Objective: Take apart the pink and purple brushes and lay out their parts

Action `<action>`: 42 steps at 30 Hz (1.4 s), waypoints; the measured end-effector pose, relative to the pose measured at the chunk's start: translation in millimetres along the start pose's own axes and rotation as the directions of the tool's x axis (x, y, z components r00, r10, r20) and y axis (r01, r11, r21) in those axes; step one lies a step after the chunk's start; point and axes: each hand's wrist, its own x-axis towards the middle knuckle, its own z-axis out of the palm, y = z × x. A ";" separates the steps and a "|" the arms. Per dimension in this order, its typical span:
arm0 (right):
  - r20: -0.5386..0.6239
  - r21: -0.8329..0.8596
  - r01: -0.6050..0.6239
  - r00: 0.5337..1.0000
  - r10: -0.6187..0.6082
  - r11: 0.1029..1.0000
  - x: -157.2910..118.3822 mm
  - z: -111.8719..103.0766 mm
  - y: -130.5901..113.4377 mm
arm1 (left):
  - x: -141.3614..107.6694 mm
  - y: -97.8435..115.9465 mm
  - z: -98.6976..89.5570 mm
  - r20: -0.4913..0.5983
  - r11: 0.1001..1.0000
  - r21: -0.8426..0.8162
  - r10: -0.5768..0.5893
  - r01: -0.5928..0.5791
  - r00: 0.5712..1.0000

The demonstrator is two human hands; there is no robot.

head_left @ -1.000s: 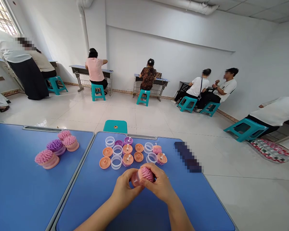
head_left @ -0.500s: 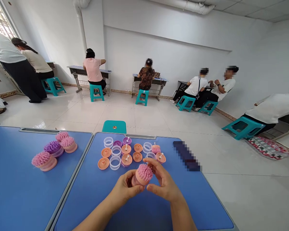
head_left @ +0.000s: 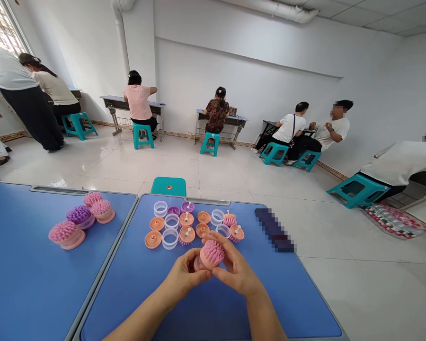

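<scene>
A round palm brush (head_left: 213, 254) with pink bristles and a peach body is tilted above the near part of the desk. My left hand (head_left: 181, 275) is closed round its clear base. From the other side, the thumb and fingers of my right hand (head_left: 239, 271) close against the bristle end. Just beyond lie loose brush parts: peach caps (head_left: 153, 239), clear rings (head_left: 170, 239), a purple cap (head_left: 173, 211) and several bristle heads with white stems, such as a peach one (head_left: 187, 234). What lies under my fingers is hidden.
Several whole brushes, among them a purple one (head_left: 80, 216), stand on the adjoining desk (head_left: 17, 284) at the left. A dark blurred-out object (head_left: 275, 230) lies at the right edge. A teal stool (head_left: 168, 186) stands beyond the desk. Other people sit along the walls.
My right hand has moved in to the left and now touches the brush, where there was a gap before. The left hand keeps its hold, and the loose parts lie as before.
</scene>
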 end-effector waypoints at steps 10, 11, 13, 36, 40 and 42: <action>-0.168 -0.040 -0.047 0.985 0.039 0.998 6.3 4.3 2.6 | -0.9 2.8 -0.2 -0.023 1.000 -0.010 -0.015 0.015 1.000; -0.148 -0.020 -0.055 0.988 0.052 0.998 5.5 3.4 0.6 | -0.5 2.1 -0.6 -0.021 1.000 -0.016 -0.011 0.011 1.000; -0.093 0.037 -0.067 0.993 0.070 0.997 3.9 1.1 -2.1 | 0.5 1.1 -1.4 -0.015 1.000 -0.022 -0.009 0.008 1.000; -0.067 0.215 0.000 0.998 0.014 0.977 3.8 -5.6 1.1 | -8.8 15.8 -0.7 0.167 0.965 -0.138 -0.201 0.225 0.965; -0.067 0.241 0.028 0.998 -0.012 0.970 4.3 -5.1 1.9 | -5.7 9.7 0.1 0.176 0.912 -0.233 -0.301 0.337 0.937; -0.057 0.236 0.039 0.998 -0.026 0.971 4.6 -4.1 1.2 | -3.5 7.6 0.2 0.154 0.891 -0.247 -0.351 0.380 0.924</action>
